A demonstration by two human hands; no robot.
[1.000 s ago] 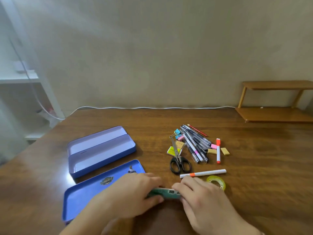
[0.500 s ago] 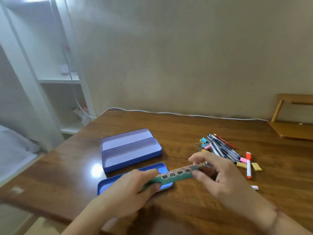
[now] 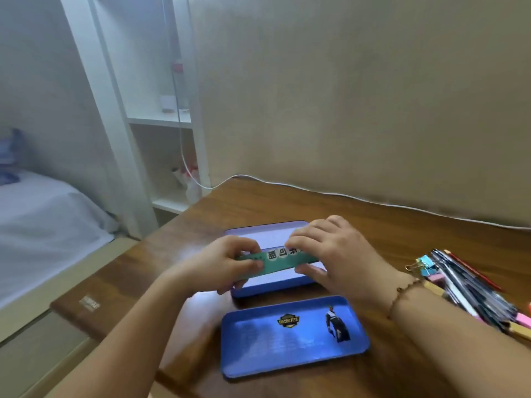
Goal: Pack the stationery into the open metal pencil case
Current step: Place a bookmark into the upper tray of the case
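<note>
Flat green ruler with white printed characters [image 3: 277,261] lifted from the near edge of the brown wooden desk [image 3: 402,231]; now held by left hand [image 3: 230,265] and right hand [image 3: 336,254] over the open blue metal pencil case [image 3: 275,280], well above its loose blue lid [image 3: 293,337]; view has swung left.

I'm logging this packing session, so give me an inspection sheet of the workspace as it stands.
Surface: brown wooden table.
Job's things: green ruler held over the open pencil case; blue lid lying nearer; pens pile at right.
Clutter: binder clips beside the pens.
Grippers: left hand and right hand each pinch a ruler end.
Cables: white cable along the wall.
Surroundings: white shelf, bed.
</note>
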